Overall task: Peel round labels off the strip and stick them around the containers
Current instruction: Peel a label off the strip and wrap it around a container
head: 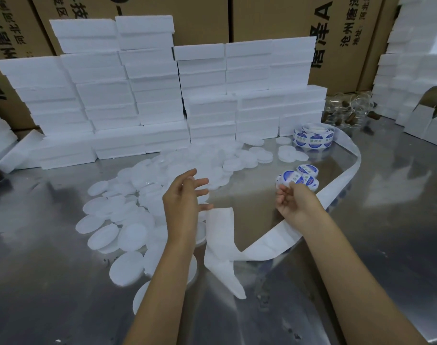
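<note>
Dangling off your left hand (185, 202), the spent strip (221, 245) is trailing from loosely spread fingers, while your right hand (295, 202) is pinching a labelled container (290, 178) beside that strip; snagging it risks dragging the roll (313, 135)

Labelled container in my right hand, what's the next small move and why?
Probably set the labelled container down with the finished ones right behind it, then take a blank disc. The right hand holds one that already shows a blue label, while the left hand is open and the strip lies loose on the table.
</note>
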Available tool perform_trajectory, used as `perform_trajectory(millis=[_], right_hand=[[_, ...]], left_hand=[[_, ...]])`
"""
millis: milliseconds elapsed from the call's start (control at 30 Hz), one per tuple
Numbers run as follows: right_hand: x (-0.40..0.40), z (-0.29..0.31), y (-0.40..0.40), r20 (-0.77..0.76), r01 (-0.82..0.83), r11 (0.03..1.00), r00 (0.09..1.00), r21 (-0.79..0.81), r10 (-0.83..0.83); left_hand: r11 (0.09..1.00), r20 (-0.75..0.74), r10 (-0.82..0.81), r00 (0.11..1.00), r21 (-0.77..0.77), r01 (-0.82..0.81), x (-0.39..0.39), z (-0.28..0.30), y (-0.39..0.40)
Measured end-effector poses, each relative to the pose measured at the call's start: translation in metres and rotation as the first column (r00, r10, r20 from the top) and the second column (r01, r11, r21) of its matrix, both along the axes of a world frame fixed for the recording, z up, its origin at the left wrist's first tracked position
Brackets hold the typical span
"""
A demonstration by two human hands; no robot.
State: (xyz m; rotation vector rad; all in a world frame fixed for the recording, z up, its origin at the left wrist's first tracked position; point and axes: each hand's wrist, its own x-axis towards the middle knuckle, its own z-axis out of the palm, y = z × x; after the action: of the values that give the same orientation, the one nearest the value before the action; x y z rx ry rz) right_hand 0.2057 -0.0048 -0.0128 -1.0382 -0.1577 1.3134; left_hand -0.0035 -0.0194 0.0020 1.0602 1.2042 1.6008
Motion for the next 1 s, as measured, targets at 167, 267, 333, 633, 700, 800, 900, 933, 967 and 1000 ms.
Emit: perform_trajectory(millis=[167, 267, 333, 633, 700, 800, 900, 933, 967, 1000], right_hand=[[0.005, 0.0, -0.001, -0.133, 0.046, 0.998, 0.99, 0.045, -0.04], [-0.001, 0.001, -0.003, -0.007, -0.038, 0.998, 0.999, 0.048, 0.039], [-0.008, 0.003, -0.004, 0.162, -0.102, 0.994, 0.982, 0.038, 0.095], [-0.062, -0.008, 0.003, 0.939, -0.457, 0.889, 0.298, -0.018, 0.172], [-0.07, -0.009, 0.01, 0.965, -0.568, 0.819, 0.162, -0.079, 0.206], [-0.076, -0.012, 0.015, 0.98, -0.694, 0.709, 0.025, -0.125, 0.197], [-0.076, -0.016, 0.016, 0.993, -0.712, 0.697, -0.014, -0.09, 0.114], [-0.075, -0.017, 0.016, 0.995, -0.705, 0.704, -0.023, -0.083, 0.094], [-0.074, -0.018, 0.016, 0.996, -0.702, 0.707, -0.03, -0.081, 0.084], [-0.074, -0.018, 0.016, 0.996, -0.704, 0.706, -0.026, -0.08, 0.087]], left_hand=[[0.996, 0.062, 0.08, 0.995, -0.037, -0.078, -0.007, -0.003, 0.007], [0.99, 0.128, 0.125, 0.984, -0.076, -0.116, -0.014, -0.004, 0.01], [0.984, 0.16, 0.164, 0.973, -0.097, -0.15, -0.02, -0.003, 0.012], [0.966, 0.182, 0.243, 0.953, -0.136, -0.22, -0.033, -0.002, 0.017], [0.965, 0.181, 0.241, 0.953, -0.146, -0.217, -0.033, -0.002, 0.018], [0.965, 0.188, 0.237, 0.953, -0.159, -0.208, -0.034, -0.003, 0.018], [0.965, 0.179, 0.231, 0.956, -0.166, -0.202, -0.035, -0.004, 0.02], [0.966, 0.17, 0.226, 0.959, -0.169, -0.198, -0.035, -0.005, 0.02], [0.967, 0.163, 0.22, 0.962, -0.171, -0.192, -0.035, -0.005, 0.02], [0.968, 0.157, 0.213, 0.964, -0.172, -0.186, -0.034, -0.005, 0.02]])
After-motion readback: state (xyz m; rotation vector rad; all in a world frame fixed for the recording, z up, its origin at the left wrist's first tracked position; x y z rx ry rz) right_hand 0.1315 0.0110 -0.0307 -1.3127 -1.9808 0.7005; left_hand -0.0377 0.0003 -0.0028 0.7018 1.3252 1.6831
